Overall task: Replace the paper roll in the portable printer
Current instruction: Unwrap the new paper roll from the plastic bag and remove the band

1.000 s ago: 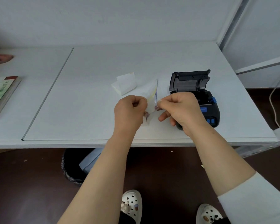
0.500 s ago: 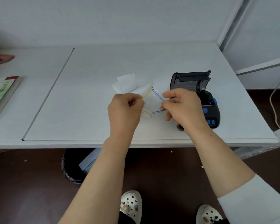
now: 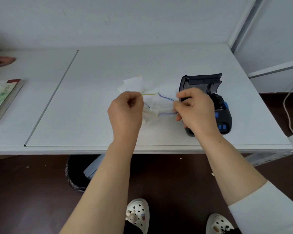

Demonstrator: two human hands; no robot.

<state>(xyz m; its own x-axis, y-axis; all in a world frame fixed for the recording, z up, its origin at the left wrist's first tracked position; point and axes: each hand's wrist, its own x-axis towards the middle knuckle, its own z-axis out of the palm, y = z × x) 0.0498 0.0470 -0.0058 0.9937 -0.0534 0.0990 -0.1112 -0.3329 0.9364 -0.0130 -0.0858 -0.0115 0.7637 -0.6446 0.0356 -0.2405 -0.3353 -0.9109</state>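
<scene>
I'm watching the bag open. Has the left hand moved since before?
Yes. The left hand has slid left, farther from the printer, which stayed put.

Your left hand (image 3: pixel 125 108) and right hand (image 3: pixel 195 110) are bare, as are both forearms. A white sleeve (image 3: pixel 267 210) starts high on your right arm. You wear white perforated clogs (image 3: pixel 137 215) with small charms set in the holes.

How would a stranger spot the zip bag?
Over the white table, left of the open black printer, the zip bag is pinched between the left hand and right hand. Yellow and blue seal lines distinguish it from the white paper behind.
</scene>
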